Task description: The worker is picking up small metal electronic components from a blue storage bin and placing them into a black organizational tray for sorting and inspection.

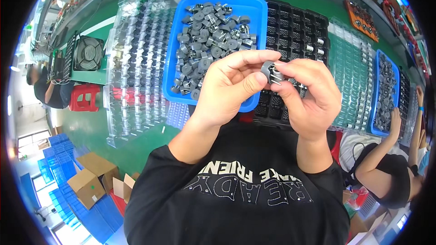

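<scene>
Between my two hands, just over the front right part of a blue bin (170,59), is a small grey round part with metal pins (268,69). My left hand (222,88) pinches its left side between thumb and forefinger. The thumb and forefinger of my right hand (313,97) close on its right side, by the shiny pins. Many loose grey parts (209,31) of similar look lie jumbled in the bin. Right of the bin, a black compartment tray (290,22) holds a few metallic pieces; my hands hide some of its pockets.
Clear plastic compartment trays (136,59) lie left of the bin, and another clear tray (349,63) lies right of the black one. A fan (88,53) stands far left. At right a co-worker's arm (379,154) reaches toward a second blue bin (376,95). Cardboard boxes (86,188) sit lower left.
</scene>
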`<action>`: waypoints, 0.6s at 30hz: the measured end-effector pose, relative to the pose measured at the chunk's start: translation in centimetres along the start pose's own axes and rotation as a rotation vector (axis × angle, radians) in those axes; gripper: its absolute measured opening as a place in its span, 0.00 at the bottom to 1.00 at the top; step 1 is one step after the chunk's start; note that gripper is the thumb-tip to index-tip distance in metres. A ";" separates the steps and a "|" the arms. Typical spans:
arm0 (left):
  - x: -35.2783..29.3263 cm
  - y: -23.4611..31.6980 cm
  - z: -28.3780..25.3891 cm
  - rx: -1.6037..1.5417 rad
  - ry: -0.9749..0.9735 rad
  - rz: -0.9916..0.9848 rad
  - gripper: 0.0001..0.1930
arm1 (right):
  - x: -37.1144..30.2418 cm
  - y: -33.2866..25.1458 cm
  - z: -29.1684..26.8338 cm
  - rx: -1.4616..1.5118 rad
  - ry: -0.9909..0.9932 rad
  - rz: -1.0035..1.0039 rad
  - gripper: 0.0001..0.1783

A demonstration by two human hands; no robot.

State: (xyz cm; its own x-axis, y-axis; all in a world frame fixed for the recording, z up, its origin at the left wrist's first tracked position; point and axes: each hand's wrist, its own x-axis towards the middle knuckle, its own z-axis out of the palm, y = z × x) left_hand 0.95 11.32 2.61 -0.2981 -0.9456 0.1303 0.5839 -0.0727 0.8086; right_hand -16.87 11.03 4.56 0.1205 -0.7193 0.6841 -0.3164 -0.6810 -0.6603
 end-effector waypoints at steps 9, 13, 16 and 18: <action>-0.6 -0.2 -0.5 0.090 0.011 0.040 0.18 | -0.5 -0.8 0.3 -0.113 0.012 -0.025 0.17; -0.7 0.0 -0.6 0.100 0.006 0.014 0.19 | -1.0 -0.9 0.3 -0.158 0.019 -0.022 0.18; -0.8 0.1 -0.9 0.131 0.012 -0.023 0.20 | -1.0 -0.8 0.3 -0.163 -0.011 -0.042 0.18; -0.8 0.2 -1.2 0.138 0.009 -0.052 0.20 | -1.1 -0.7 0.5 -0.118 -0.007 -0.031 0.18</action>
State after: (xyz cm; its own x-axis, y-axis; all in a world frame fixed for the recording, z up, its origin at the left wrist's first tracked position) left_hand 2.20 11.69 1.98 -0.3182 -0.9445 0.0820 0.4582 -0.0775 0.8855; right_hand -16.34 12.21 4.07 0.1380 -0.6994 0.7013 -0.4212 -0.6823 -0.5976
